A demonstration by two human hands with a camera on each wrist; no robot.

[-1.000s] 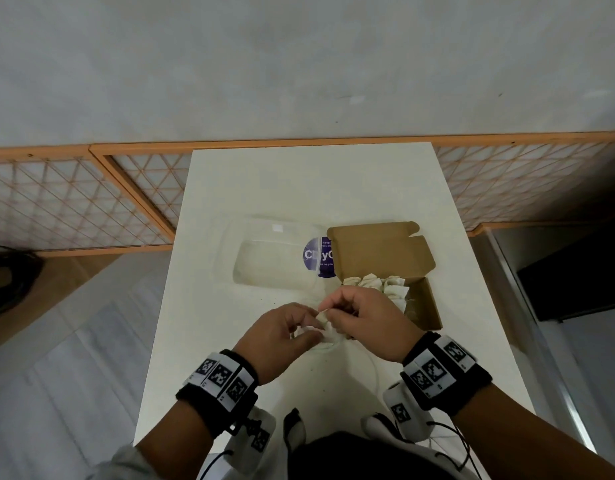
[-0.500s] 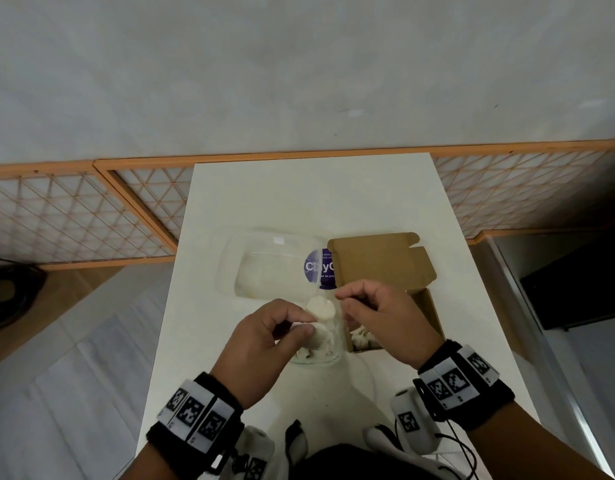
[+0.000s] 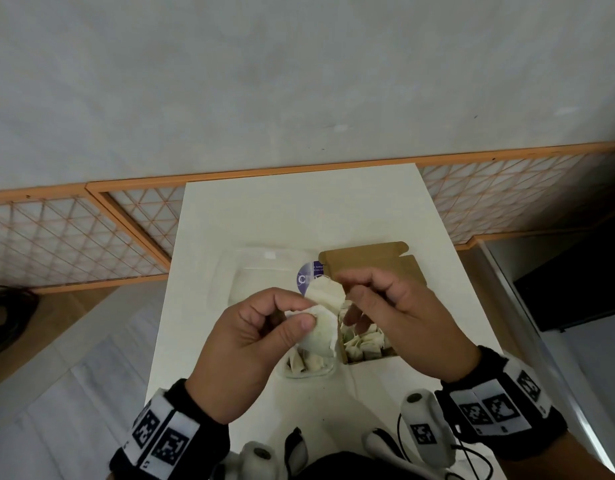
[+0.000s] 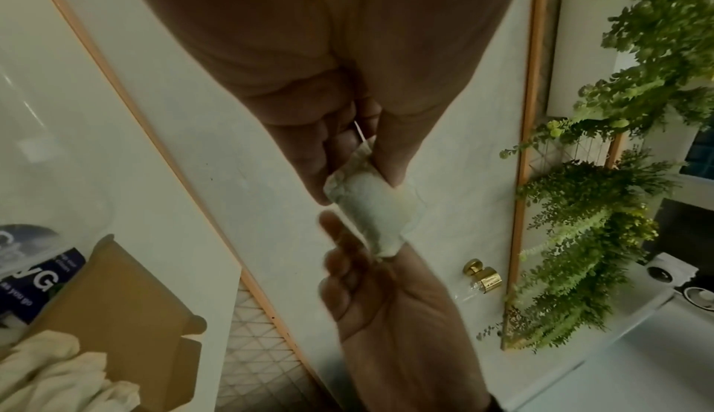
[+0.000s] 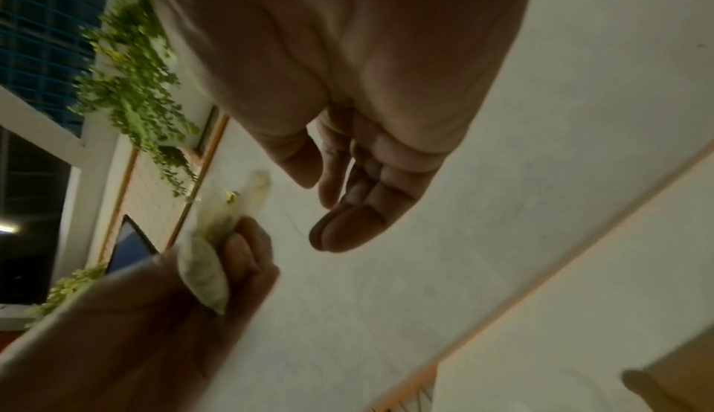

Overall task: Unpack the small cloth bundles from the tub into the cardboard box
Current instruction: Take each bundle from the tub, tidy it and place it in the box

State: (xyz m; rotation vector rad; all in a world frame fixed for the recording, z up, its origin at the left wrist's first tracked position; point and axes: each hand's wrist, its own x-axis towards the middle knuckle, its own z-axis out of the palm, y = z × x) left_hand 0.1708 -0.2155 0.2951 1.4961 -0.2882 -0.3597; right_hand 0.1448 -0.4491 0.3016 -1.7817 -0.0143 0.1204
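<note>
My left hand (image 3: 299, 317) pinches a small white cloth bundle (image 3: 321, 327) between thumb and fingers, raised above the small clear tub (image 3: 328, 372). More bundles lie in the tub, mostly hidden by that hand. The left wrist view shows the bundle (image 4: 374, 214) sticking out past my fingertips. My right hand (image 3: 347, 299) hovers just right of it over the cardboard box (image 3: 368, 265). In the right wrist view its fingers (image 5: 347, 229) are loosely curled with nothing between them and the bundle (image 5: 205, 272) sits apart. Several bundles (image 3: 365, 341) lie in the box.
A larger clear plastic container (image 3: 264, 282) with a purple label (image 3: 308, 277) sits on the white table (image 3: 299, 209) left of the box's raised flap. An orange lattice fence (image 3: 74, 244) runs behind the table. The floor drops away on both sides.
Both hands have risen from the tub toward the camera. The left hand brought the bundle up with it. The right hand has let go of the bundle and drawn slightly right.
</note>
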